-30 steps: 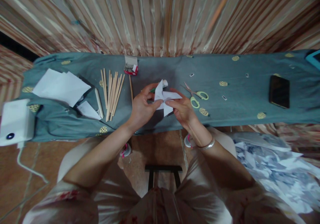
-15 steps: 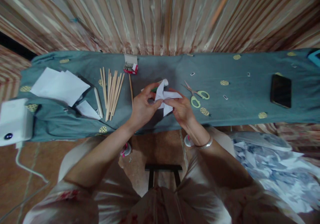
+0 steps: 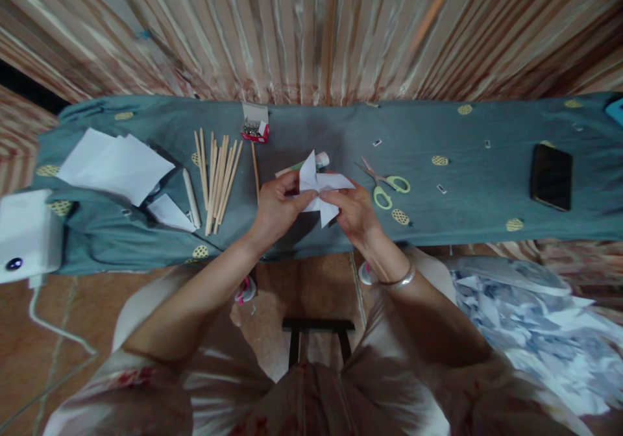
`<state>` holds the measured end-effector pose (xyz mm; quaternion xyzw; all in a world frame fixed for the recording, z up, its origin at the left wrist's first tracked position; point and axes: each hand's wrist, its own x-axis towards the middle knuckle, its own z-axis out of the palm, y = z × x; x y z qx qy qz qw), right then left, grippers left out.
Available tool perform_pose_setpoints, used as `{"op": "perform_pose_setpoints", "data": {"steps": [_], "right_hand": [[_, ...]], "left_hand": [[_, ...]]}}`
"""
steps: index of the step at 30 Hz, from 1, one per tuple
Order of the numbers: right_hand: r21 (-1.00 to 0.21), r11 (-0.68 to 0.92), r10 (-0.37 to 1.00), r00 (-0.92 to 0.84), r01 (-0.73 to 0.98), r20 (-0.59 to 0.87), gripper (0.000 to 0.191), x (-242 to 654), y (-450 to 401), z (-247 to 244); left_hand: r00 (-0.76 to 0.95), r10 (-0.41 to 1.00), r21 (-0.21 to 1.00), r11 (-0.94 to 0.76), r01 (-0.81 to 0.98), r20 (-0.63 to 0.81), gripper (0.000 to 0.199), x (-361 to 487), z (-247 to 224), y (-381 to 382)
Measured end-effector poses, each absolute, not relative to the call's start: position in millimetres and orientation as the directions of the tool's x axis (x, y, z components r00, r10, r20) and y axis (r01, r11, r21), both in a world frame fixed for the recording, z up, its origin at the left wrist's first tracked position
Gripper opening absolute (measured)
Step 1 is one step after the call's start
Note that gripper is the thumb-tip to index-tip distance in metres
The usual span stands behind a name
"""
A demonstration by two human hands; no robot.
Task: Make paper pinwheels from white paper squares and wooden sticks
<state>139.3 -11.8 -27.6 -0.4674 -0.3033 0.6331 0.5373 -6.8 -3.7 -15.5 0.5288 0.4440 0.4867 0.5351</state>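
Note:
A white paper pinwheel (image 3: 327, 181) with folded blades is held above the table between both hands. My left hand (image 3: 280, 205) grips it from the left, its thumb pressed near the middle. From the right, my right hand (image 3: 357, 212) pinches it, thumb also at the centre; the fingers behind the paper are partly hidden. Beyond the pinwheel lies a green and white glue stick (image 3: 322, 159), partly covered by paper and hand. Scissors (image 3: 382, 181) with light green handles lie open just right of my right hand.
Left of my hands are several wooden sticks (image 3: 221, 186), a white pen-like tool (image 3: 191, 199), paper sheets (image 3: 114, 167) and a red box of small metal pieces (image 3: 255, 130). A white device (image 3: 29, 235) stands far left. A phone (image 3: 551, 176) lies right; a bag of paper scraps (image 3: 535, 332) sits below.
The pinwheel has turned slightly and its upper blade has shifted left, standing more open. My left fingers have moved a little, so more of the glue stick shows.

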Motion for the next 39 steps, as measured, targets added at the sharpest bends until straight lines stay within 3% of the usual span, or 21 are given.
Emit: {"op": "perform_pose_setpoints", "data": {"steps": [20, 29, 39], "right_hand": [[-0.871, -0.23, 0.964, 0.021, -0.434, -0.266, 0.042, 137, -13, -26], [-0.88, -0.205, 0.97, 0.034, -0.428, -0.242, 0.052, 141, -14, -25], [-0.922, -0.156, 0.972, 0.113, -0.354, -0.208, 0.031, 159, -8, -22]], "left_hand": [[0.117, 0.993, 0.991, 0.041, -0.129, -0.025, 0.029, -6, -16, -4], [0.09, 0.995, 0.988, 0.058, -0.145, -0.045, 0.029, -9, -13, -2], [0.039, 0.997, 0.98, 0.066, -0.188, -0.059, 0.03, -22, -11, 6]]}}
